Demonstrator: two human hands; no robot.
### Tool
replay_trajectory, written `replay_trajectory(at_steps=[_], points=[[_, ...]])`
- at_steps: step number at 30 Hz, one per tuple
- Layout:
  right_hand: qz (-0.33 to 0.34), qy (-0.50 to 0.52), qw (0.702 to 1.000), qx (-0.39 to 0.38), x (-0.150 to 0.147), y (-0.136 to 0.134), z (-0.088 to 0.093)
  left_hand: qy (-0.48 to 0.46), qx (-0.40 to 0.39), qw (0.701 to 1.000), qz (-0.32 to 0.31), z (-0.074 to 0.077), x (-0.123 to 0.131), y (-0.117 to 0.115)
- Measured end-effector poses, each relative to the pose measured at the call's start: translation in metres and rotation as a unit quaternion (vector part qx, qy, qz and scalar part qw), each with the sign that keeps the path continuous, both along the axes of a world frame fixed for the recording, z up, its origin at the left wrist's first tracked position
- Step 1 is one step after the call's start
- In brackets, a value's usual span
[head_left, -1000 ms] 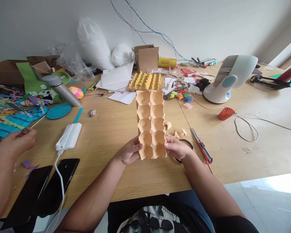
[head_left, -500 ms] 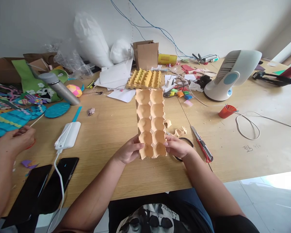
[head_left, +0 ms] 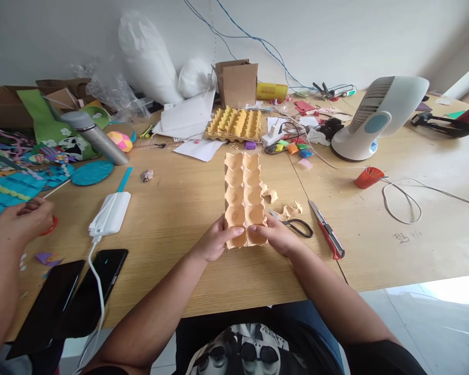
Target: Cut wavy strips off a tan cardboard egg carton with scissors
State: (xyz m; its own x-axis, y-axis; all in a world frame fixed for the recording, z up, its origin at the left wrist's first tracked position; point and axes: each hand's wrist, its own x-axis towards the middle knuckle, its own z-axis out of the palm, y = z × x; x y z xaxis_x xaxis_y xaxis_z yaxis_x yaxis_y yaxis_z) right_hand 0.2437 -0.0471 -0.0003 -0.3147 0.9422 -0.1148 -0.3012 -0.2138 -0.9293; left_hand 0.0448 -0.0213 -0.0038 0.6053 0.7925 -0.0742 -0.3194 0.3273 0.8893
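Between my hands is a tan egg carton [head_left: 244, 195], two rows of cups wide, its hollows facing up and its edges ragged. My left hand [head_left: 218, 240] grips the near left corner, thumb over the rim. At the near right corner my right hand [head_left: 278, 234] holds it the same way, thumb inside a cup. Just beyond my right hand lie black-handled scissors [head_left: 300, 228], partly hidden by it. Torn carton scraps [head_left: 289, 211] lie beside them. A red utility knife [head_left: 327, 232] rests farther right.
A co-worker's hand [head_left: 27, 221] is at the left, near blue paper craft [head_left: 8, 192]. Closer in are a white power bank [head_left: 111, 213] and two phones [head_left: 94, 291]. Behind stand a yellow egg tray [head_left: 234, 124], a fan [head_left: 375, 122] and a red cup [head_left: 369, 178].
The egg carton has come lower and tilted flatter, uncovering a purple piece by the yellow tray. My right thumb has moved inward over the carton. More of the scissors shows.
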Motion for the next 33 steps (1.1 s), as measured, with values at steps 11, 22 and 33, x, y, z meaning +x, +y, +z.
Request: replay_trajectory(at_steps=[11, 22, 33], points=[[-0.019, -0.034, 0.999, -0.011, 0.0014, -0.0022, 0.0003, 0.068, 0.066, 0.995, 0.040, -0.0012, -0.0005, 0.0009], [-0.007, -0.119, 0.988, 0.094, 0.0061, 0.0026, 0.0021, 0.100, 0.132, 0.985, 0.045, -0.0029, -0.0019, 0.0018], [0.002, -0.137, 0.984, 0.116, 0.0061, 0.0022, -0.0011, 0.097, 0.159, 0.982, 0.038, -0.0002, -0.0013, 0.0024]])
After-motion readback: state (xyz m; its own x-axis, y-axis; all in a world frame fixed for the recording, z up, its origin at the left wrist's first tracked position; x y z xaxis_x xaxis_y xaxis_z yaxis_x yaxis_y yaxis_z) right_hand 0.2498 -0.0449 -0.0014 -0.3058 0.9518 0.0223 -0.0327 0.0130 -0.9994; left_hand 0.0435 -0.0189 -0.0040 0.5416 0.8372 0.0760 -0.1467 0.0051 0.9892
